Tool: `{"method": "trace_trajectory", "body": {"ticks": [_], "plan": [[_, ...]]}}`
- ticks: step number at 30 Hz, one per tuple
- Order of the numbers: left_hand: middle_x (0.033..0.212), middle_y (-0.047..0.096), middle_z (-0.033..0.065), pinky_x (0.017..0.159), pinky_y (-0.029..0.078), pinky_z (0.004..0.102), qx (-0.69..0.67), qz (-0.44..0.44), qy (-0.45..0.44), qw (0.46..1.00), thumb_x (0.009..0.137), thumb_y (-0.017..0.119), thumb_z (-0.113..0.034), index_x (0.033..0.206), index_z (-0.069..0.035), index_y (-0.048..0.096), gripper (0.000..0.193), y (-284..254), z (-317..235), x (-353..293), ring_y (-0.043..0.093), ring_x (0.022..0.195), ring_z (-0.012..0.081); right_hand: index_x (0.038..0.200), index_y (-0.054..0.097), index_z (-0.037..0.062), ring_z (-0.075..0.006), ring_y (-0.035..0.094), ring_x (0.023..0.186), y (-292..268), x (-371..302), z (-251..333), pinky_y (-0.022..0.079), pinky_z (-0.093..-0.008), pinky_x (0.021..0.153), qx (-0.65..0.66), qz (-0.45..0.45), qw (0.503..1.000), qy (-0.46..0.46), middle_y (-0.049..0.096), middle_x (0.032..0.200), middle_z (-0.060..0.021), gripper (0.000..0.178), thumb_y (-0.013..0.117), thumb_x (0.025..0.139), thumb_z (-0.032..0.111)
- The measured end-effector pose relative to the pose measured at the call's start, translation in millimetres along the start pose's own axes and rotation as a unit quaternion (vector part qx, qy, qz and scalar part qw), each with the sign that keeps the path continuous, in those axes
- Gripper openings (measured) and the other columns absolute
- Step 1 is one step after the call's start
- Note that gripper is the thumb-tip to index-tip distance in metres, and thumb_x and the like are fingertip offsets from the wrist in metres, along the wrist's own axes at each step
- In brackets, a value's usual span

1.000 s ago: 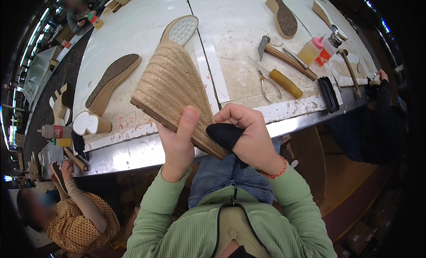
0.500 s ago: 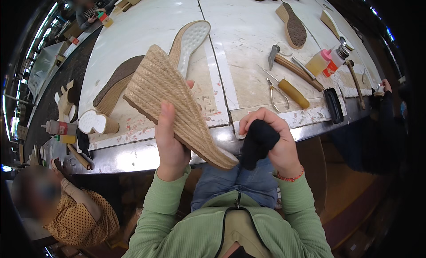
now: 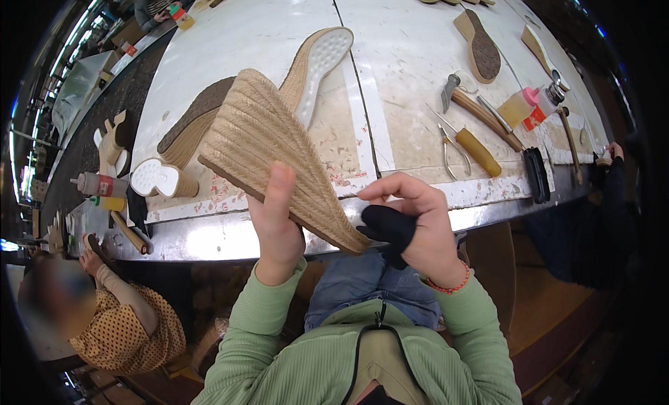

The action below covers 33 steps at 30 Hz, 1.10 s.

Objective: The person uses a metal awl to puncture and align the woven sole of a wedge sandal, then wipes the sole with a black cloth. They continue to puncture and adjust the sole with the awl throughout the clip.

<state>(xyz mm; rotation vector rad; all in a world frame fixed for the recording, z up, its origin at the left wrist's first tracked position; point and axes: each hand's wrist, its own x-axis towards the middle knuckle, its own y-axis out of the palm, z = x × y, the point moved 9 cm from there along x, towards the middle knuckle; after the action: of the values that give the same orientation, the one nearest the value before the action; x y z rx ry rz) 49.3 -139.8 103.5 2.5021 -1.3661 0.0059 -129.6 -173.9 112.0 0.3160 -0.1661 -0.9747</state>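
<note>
My left hand (image 3: 279, 231) grips a wedge shoe sole (image 3: 268, 143) wrapped in tan braided rope, its thumb lying along the side and its thin toe end pointing down toward me. In my right hand (image 3: 421, 224) is a bunched black cloth (image 3: 387, 229), pressed against the toe end of the wedge. The right index finger sticks out over the cloth. Behind the held wedge lie another rope wedge sole with a white dimpled top (image 3: 324, 56) and a wedge with a brown tread (image 3: 198, 116).
To the right lie a hammer (image 3: 481, 112), an awl with a yellow handle (image 3: 477, 152), pliers (image 3: 453, 154), a black brush (image 3: 536, 175) and squeeze bottles (image 3: 519, 107). A brown-soled wedge (image 3: 481, 49) rests farther back. Co-workers sit at lower left, far left and right.
My right hand has moved left and up, bringing the black cloth onto the wedge's toe end. Its index finger has stretched out. The view has shifted slightly.
</note>
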Motion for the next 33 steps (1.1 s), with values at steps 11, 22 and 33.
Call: {"method": "trace_trajectory", "body": {"ticks": [11,22,33], "plan": [[0.136,0.052,0.0167,0.103,0.039,0.0359,0.040,0.016,0.029,0.999,0.095,0.053,-0.032,0.142,0.005,0.037,0.062,24.3,-12.9,-12.9,0.051,0.121,0.0221,0.102,0.065,-0.0049,-0.0055,0.061,0.082,6.2,14.1,-9.7,0.050,-0.0209,0.071,-0.017,0.009,0.999,-0.038,0.065,0.091,-0.0028,0.017,0.065,0.085,-0.005],[0.136,0.052,0.0156,0.097,0.042,0.0320,0.023,0.008,-0.010,1.000,0.100,0.047,-0.037,0.142,0.004,0.037,0.060,0.7,2.1,-4.7,0.053,0.114,0.0177,0.102,0.066,-0.0005,0.0003,0.051,0.072,-8.7,8.5,-12.0,0.041,-0.0153,0.063,-0.028,0.038,0.996,0.071,0.055,0.084,0.0036,0.020,0.068,0.083,-0.004],[0.087,0.061,0.0103,0.064,0.048,0.0264,-0.057,-0.032,-0.014,0.998,0.100,0.040,-0.050,0.136,0.006,0.045,0.066,-23.4,-7.8,8.6,0.057,0.071,0.0132,0.103,0.062,0.0024,-0.0062,0.053,0.083,-23.8,20.6,-47.2,0.044,-0.0196,0.074,-0.176,0.032,0.983,0.039,0.059,0.093,0.0009,0.025,0.067,0.078,0.001]]}}
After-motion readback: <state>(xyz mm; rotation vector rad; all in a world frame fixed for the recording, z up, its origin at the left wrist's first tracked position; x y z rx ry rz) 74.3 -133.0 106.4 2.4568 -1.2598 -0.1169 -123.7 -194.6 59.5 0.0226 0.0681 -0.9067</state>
